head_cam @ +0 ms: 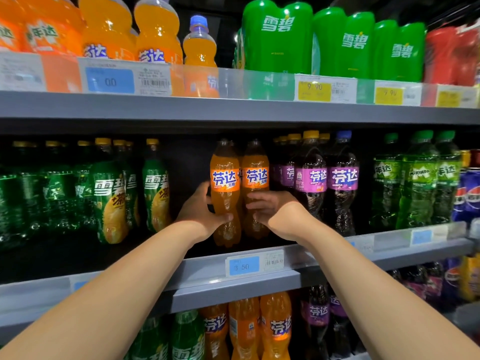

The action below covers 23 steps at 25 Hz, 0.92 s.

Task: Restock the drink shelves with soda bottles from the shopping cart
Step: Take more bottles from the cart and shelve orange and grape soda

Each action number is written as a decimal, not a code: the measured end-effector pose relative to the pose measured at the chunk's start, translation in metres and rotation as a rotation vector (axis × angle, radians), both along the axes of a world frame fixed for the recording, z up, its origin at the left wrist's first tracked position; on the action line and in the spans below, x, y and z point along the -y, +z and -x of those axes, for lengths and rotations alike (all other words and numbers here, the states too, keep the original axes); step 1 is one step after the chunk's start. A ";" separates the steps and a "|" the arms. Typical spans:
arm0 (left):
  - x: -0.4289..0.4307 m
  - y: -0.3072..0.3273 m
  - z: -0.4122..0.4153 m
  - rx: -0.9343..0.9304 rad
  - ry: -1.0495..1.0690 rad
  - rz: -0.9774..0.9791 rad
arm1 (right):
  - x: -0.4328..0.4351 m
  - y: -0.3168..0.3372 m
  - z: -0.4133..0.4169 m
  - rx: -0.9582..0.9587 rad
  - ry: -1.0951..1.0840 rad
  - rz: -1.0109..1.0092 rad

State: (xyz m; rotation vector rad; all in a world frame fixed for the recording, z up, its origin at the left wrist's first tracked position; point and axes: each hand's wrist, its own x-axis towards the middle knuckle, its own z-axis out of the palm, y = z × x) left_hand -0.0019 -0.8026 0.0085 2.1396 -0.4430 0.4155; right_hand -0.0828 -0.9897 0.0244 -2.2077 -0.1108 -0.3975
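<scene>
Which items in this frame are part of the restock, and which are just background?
In the job:
- left hand, gripping left orange Fanta bottle
- right hand, gripping right orange Fanta bottle
- middle shelf
The cart is not in view.

Background:
- purple Fanta bottles
- Sprite tea bottles
- green Sprite packs
- 3.50 price tag
</scene>
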 end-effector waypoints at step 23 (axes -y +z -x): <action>-0.005 0.008 -0.017 -0.193 -0.235 -0.023 | -0.004 -0.009 -0.009 -0.061 -0.122 0.266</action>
